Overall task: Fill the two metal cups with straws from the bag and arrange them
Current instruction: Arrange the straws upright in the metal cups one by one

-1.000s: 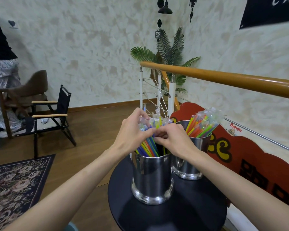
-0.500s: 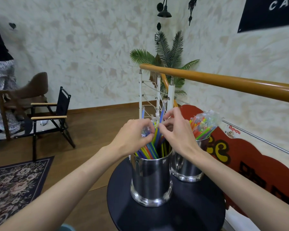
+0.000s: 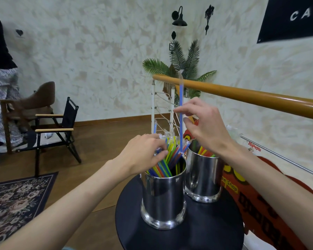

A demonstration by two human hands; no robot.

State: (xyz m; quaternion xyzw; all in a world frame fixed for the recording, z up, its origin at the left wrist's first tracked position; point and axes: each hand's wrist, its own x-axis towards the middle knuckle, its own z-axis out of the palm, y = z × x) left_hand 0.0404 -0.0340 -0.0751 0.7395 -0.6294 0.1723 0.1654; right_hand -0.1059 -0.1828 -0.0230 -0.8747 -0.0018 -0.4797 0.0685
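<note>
Two shiny metal cups are standing side by side on the round black counter (image 3: 206, 231), each flaring at a thick polished base. One cup (image 3: 163, 193) is sitting directly under the left hand (image 3: 143, 156), packed with leaning straws (image 3: 167, 159) in yellow, green, blue and orange, several of them showing clear wrappers at the top. The other cup (image 3: 203, 175) is sitting below the right hand (image 3: 206, 129) and is also holding coloured straws, mostly hidden by that hand. One blue straw (image 3: 181, 112) in a clear wrapper is standing almost upright, its lower end just above the nearer cup's bundle. The right hand is raised above both cups, pinching this straw between thumb and forefinger, the other fingers loosely bent. The left hand is reaching in palm down, its fingertips curling into the straw tops at the nearer cup's rim.
</note>
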